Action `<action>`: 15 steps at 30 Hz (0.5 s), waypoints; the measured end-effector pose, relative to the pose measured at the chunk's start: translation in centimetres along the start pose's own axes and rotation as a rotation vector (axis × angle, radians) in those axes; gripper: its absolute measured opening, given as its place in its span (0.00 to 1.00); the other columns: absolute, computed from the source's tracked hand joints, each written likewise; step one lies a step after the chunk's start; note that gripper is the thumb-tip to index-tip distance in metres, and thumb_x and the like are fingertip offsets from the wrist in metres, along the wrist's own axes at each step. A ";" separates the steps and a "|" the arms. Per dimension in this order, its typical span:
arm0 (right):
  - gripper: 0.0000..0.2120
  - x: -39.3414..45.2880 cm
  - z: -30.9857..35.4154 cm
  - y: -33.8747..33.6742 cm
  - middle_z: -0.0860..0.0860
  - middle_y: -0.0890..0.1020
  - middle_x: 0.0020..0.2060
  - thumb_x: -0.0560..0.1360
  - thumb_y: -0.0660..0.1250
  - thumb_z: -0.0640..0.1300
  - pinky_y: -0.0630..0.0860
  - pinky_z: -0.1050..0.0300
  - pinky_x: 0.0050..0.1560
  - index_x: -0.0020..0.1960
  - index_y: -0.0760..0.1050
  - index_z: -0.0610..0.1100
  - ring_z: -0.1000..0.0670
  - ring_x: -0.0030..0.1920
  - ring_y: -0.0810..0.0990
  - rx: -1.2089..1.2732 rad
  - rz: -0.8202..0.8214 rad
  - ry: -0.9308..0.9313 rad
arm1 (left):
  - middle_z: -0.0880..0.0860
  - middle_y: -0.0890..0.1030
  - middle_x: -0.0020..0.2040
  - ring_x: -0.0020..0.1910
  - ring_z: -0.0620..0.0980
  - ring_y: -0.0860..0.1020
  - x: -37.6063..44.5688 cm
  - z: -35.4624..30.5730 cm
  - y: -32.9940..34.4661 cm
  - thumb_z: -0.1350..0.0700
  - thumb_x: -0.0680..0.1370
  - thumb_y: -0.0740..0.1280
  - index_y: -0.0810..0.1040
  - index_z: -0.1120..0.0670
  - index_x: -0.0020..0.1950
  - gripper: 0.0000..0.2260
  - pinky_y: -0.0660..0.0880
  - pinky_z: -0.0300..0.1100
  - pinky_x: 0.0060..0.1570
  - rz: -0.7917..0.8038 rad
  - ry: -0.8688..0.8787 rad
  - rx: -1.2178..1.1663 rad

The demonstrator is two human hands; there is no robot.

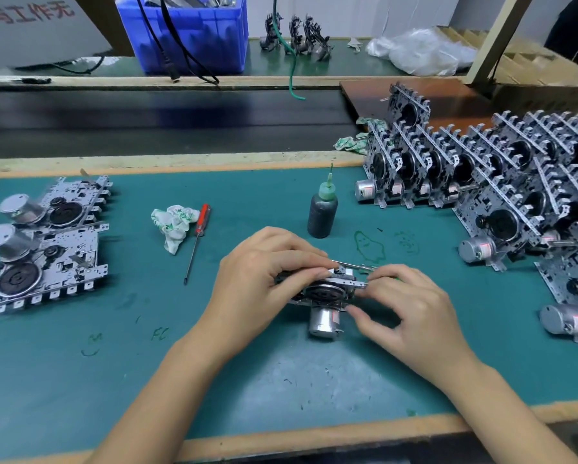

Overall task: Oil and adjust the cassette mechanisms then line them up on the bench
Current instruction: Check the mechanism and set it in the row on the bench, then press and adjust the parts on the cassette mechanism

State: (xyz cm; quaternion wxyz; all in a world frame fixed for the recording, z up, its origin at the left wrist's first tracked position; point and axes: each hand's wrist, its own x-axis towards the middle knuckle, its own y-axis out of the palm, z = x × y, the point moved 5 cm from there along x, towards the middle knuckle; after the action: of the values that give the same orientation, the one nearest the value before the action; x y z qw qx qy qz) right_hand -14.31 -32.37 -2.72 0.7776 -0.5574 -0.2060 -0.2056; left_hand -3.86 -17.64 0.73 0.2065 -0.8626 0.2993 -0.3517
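A cassette mechanism (324, 291) with a silver motor at its near side lies on the green bench mat (280, 373) in the middle. My left hand (264, 276) grips its left side with fingers curled over the top. My right hand (411, 306) pinches its right edge, thumb below and fingertips on the metal frame. A dark oil bottle (322, 209) with a green nozzle stands just behind. Two mechanisms (46, 239) lie flat at the left. Several mechanisms (502, 175) stand on edge in rows at the right.
A red-handled screwdriver (197, 237) and a crumpled white cloth (173, 226) lie left of the bottle. A dark conveyor belt (163, 122) runs behind the bench. Beyond it are a blue bin (193, 35), cables, plastic bags (424, 51) and three more mechanisms (297, 36).
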 end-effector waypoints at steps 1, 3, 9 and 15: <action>0.13 0.1 -0.1 0.0 0.53 0.80 0.32 0.70 0.66 0.52 0.76 0.55 0.41 0.36 0.81 0.43 0.48 0.41 0.80 0.010 0.009 0.010 | 0.41 0.82 0.45 0.49 0.45 0.77 0.0 0.1 0.0 0.48 0.75 0.65 0.85 0.48 0.48 0.11 0.74 0.46 0.50 -0.001 0.001 -0.002; 0.12 0.4 -0.4 0.0 0.54 0.80 0.32 0.70 0.66 0.52 0.77 0.55 0.40 0.36 0.81 0.44 0.50 0.41 0.79 0.025 0.027 0.026 | 0.41 0.82 0.45 0.49 0.45 0.78 0.0 0.2 0.0 0.48 0.75 0.65 0.85 0.49 0.48 0.11 0.75 0.46 0.50 -0.003 0.002 -0.007; 0.13 1.3 -0.3 -0.3 0.53 0.80 0.33 0.68 0.67 0.54 0.77 0.52 0.44 0.36 0.81 0.45 0.49 0.43 0.80 0.045 0.094 0.055 | 0.40 0.81 0.44 0.48 0.45 0.78 0.1 0.1 0.0 0.48 0.75 0.65 0.85 0.48 0.47 0.11 0.75 0.46 0.49 -0.004 0.001 0.000; 0.22 2.0 0.0 1.5 0.66 0.76 0.51 0.64 0.74 0.54 0.67 0.66 0.57 0.55 0.72 0.63 0.61 0.57 0.73 0.419 0.331 0.236 | 0.41 0.82 0.45 0.48 0.46 0.78 0.0 0.0 0.0 0.48 0.75 0.66 0.85 0.48 0.48 0.09 0.75 0.48 0.49 0.004 -0.004 -0.001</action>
State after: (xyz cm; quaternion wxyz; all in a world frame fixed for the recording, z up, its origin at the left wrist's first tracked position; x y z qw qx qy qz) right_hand -11.82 -32.12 -2.79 0.9174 -0.3828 -0.0582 -0.0923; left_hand -3.84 -17.59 0.70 0.2073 -0.8627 0.3010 -0.3494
